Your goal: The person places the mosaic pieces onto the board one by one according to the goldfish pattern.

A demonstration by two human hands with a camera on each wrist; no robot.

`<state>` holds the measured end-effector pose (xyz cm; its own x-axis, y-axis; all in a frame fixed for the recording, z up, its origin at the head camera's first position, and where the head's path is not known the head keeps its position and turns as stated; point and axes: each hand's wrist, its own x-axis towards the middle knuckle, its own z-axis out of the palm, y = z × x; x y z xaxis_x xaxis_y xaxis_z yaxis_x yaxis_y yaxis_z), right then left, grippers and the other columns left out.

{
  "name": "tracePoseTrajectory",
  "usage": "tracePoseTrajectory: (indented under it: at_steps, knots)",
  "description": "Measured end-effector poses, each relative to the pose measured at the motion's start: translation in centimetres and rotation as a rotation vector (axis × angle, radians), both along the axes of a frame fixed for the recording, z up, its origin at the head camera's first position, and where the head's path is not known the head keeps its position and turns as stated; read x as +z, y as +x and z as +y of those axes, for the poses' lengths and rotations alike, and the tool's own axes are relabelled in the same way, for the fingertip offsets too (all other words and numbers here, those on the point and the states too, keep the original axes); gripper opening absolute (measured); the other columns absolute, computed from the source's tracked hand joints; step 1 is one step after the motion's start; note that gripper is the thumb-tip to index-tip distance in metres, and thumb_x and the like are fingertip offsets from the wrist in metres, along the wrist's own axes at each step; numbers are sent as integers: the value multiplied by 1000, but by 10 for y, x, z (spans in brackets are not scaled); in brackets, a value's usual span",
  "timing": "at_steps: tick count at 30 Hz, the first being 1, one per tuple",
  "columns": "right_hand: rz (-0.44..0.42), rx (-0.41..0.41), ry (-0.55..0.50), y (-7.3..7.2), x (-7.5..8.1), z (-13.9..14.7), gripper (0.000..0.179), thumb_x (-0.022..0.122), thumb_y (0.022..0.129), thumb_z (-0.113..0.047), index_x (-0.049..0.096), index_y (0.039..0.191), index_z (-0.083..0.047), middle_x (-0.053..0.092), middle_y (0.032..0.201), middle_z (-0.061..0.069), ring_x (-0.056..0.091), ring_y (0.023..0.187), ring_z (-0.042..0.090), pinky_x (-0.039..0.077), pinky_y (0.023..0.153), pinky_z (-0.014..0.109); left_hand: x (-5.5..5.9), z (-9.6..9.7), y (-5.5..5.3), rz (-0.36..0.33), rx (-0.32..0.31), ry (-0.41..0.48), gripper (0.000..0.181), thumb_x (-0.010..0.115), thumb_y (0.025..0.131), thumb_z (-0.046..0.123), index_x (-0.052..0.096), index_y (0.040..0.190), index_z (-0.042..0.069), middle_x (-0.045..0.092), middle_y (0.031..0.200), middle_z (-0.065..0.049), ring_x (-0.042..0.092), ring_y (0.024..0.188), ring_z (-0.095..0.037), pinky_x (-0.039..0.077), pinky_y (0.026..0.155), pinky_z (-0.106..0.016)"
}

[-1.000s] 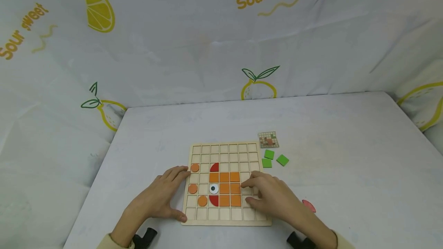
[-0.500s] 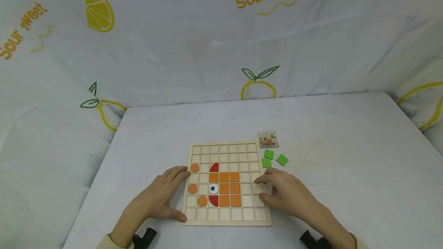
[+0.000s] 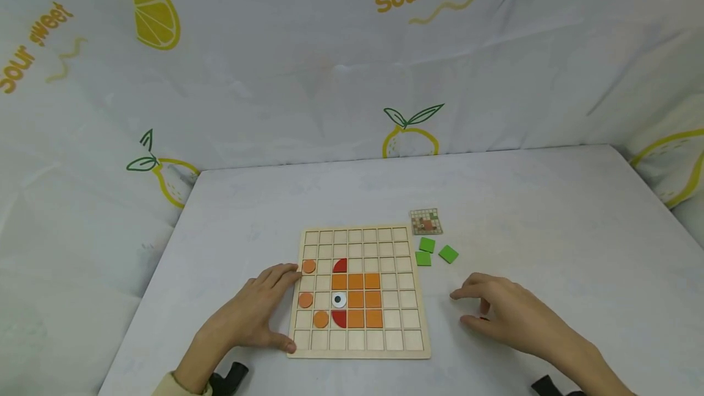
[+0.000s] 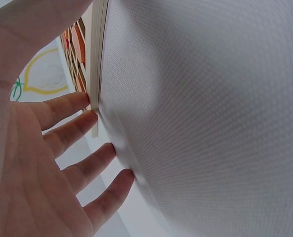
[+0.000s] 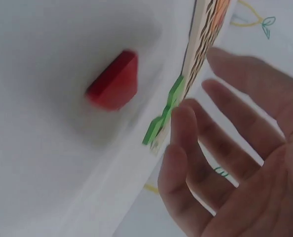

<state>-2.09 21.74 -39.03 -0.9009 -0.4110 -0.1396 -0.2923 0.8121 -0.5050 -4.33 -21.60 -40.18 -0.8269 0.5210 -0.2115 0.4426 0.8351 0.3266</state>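
A wooden grid board [image 3: 393, 339] lies on the table, bearing orange squares [image 3: 356, 299], orange discs [image 3: 305, 300], red quarter-circles [image 3: 340, 319] and a white eye disc [image 3: 339, 299]. Along the board's left edge rests my left hand [image 3: 255, 313], its fingers spread and its thumb at the near corner. To the right of the board, over the table, my right hand [image 3: 511, 316] has loosely bent fingers with nothing between them. A red quarter-circle piece [image 5: 117, 84] lies on the table below it in the right wrist view, mostly hidden by the hand in the head view.
Several green squares [image 3: 448, 254] lie off the board's upper right side. Beyond them is a small pattern card [image 3: 426, 222] with a printed grid. A white cloth [image 3: 275, 78] with lemon prints hangs behind the table.
My right hand has moved from over the board's right columns out to the table on the right, covering the red piece in the head view. My left hand has stayed in place.
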Motion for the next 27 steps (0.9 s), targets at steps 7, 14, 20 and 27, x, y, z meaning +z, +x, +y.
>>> tracePoseTrajectory:
  at_steps: [7,14,20,27]
  knots:
    - [-95,132,-29,4,-6,22,24,84,82,-20,79,106,-17,64,98,-12,45,70,-6,41,59,18,0,0,0,-3,5,-1,121,90,56,68,43,150,10,42,158,-14,39,147,-40,46,101,-70]
    - [-186,165,-10,4,-11,33,25,84,80,-14,80,104,-20,68,109,-7,49,77,-5,48,63,20,-2,1,-1,-3,12,-2,120,90,56,68,43,150,9,42,158,-14,39,147,-41,45,102,-71]
    - [-179,174,0,7,-16,41,31,80,79,-4,80,103,-24,66,114,-6,49,79,-5,48,64,19,-2,0,-1,-1,10,-5,120,90,56,68,44,150,9,42,158,-15,39,147,-41,45,101,-71]
    - [-156,218,28,8,-19,43,42,72,78,7,80,103,-25,65,117,-9,57,90,-2,56,74,22,-2,0,0,-9,16,-5,121,90,56,68,43,150,9,42,159,-14,39,147,-40,45,102,-70]
